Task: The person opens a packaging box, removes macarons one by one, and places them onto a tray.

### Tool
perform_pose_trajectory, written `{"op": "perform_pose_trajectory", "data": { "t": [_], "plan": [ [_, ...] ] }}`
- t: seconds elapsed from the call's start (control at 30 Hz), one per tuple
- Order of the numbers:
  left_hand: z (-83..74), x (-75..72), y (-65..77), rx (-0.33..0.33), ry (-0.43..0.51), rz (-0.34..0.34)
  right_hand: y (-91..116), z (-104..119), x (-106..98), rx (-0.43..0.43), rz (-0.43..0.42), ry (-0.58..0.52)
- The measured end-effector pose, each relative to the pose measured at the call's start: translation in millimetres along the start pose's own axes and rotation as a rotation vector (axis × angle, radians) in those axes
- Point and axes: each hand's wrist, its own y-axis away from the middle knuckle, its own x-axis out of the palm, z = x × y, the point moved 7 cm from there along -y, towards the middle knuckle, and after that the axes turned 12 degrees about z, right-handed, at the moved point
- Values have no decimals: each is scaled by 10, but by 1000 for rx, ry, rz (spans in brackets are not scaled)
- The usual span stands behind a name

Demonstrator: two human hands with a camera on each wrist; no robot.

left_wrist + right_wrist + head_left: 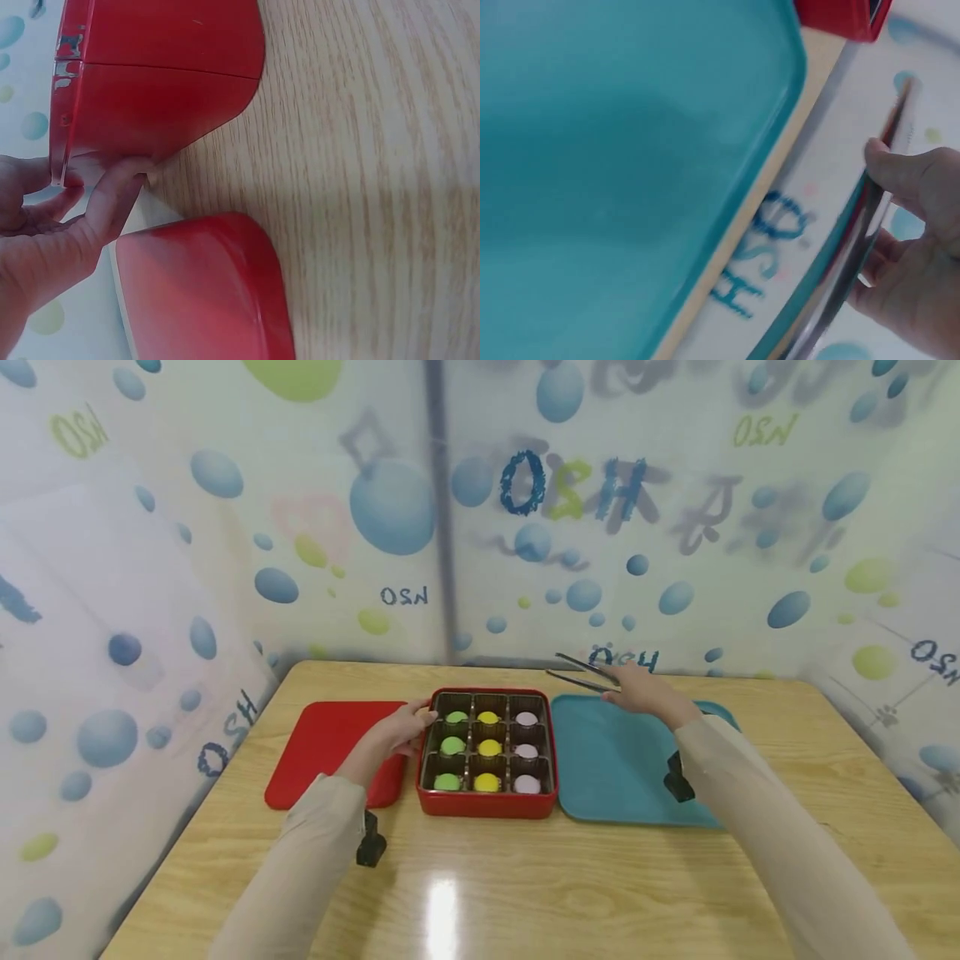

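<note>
A red square tin [486, 805] stands on the table with a dark plastic divider inside. Its compartments hold small round pieces that look like macarons: a green column [452, 746], a yellow column [489, 748] and a lilac column [527, 751]. My left hand [405, 727] grips the tin's left side near the far corner, thumb at the rim; in the left wrist view its fingers [124, 180] press the red wall. Above the far edge of the blue tray [622, 760], my right hand [647, 692] holds metal tongs [585, 675]. Their tips are apart, pointing left, with nothing between them.
A red lid [330, 752] lies left of the tin, partly under my left forearm. The blue tray sits close against the tin's right side. Behind the wooden table [480, 893] hangs a patterned curtain [480, 568].
</note>
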Motion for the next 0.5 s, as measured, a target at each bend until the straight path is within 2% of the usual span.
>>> {"op": "perform_pose_trajectory", "data": {
  "t": [0.07,0.17,0.27,0.37,0.5],
  "plan": [
    [-9,0,2,0,0,3,3,237,-77,-3,-4,1],
    [-13,6,5,0,6,11,-69,483,-127,-59,-46,62],
    [-12,2,16,-3,11,6,-173,670,-114,-74,-46,120],
    [-12,1,21,0,11,4,-273,862,-66,-102,-8,168],
    [1,3,12,2,19,2,-377,1116,-3,-180,49,257]
  ]
}}
